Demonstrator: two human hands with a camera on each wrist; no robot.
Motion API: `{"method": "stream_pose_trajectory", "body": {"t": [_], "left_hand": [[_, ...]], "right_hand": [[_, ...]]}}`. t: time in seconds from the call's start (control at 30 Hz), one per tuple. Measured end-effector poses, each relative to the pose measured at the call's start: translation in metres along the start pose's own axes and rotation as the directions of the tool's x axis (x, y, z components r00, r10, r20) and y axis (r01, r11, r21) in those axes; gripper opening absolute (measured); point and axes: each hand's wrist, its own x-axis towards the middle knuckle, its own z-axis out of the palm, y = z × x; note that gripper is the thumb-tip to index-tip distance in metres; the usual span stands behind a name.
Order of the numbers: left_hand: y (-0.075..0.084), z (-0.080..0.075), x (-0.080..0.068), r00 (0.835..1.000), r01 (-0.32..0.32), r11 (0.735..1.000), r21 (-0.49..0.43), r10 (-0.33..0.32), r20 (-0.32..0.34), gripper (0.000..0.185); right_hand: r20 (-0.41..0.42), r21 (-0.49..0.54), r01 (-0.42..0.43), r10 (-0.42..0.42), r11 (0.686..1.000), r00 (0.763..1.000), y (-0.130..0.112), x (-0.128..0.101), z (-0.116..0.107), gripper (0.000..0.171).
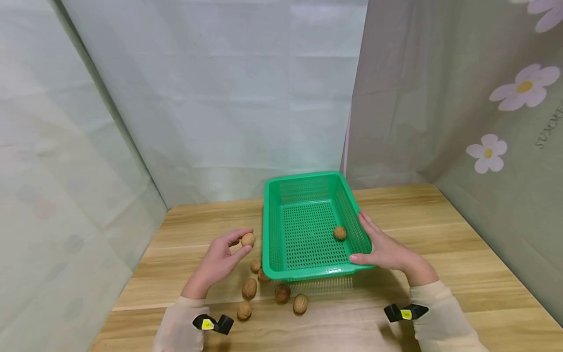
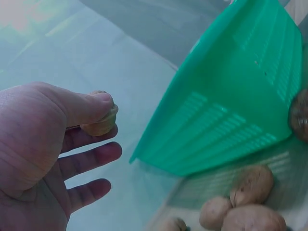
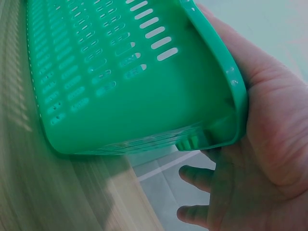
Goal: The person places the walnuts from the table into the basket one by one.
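Observation:
Between thumb and fingertips my left hand pinches a walnut, held just left of the green basket. The left wrist view shows that walnut between thumb and index finger, the other fingers spread apart. My right hand grips the basket's rim near its front right corner, thumb over the rim and fingers along the outer side. From the right wrist, the corner of the basket lies against the palm. One walnut is inside the basket, towards its right side.
Several loose walnuts lie on the wooden table in front of the basket, among them one walnut near my left wrist and another walnut farther right. Pale cloth curtains hang behind and at both sides.

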Motion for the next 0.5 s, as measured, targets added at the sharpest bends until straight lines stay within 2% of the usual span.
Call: {"method": "stream_pose_trajectory", "body": {"t": [0.13, 0.27, 0.37, 0.5], "left_hand": [[0.003, 0.001, 0.005, 0.999, -0.041, 0.999, 0.005, 0.041, 0.024, 0.037], [0.009, 0.005, 0.008, 0.997, -0.058, 0.998, -0.034, 0.059, 0.044, 0.039], [0.013, 0.008, 0.008, 0.996, -0.072, 0.997, -0.027, 0.073, 0.057, 0.041], [0.017, 0.013, 0.006, 0.993, -0.093, 0.996, 0.002, 0.093, 0.07, 0.039]], "right_hand": [[-0.002, -0.006, 0.008, -0.008, 1.0, 1.0, 0.001, 0.001, 0.001, 0.114], [-0.011, -0.033, 0.01, -0.01, 0.999, 1.0, 0.002, 0.002, 0.002, 0.113], [-0.035, -0.127, 0.008, -0.013, 0.992, 0.999, 0.001, 0.001, 0.002, 0.112], [-0.092, -0.309, -0.014, -0.016, 0.951, 0.996, -0.007, -0.001, 0.001, 0.11]]}}
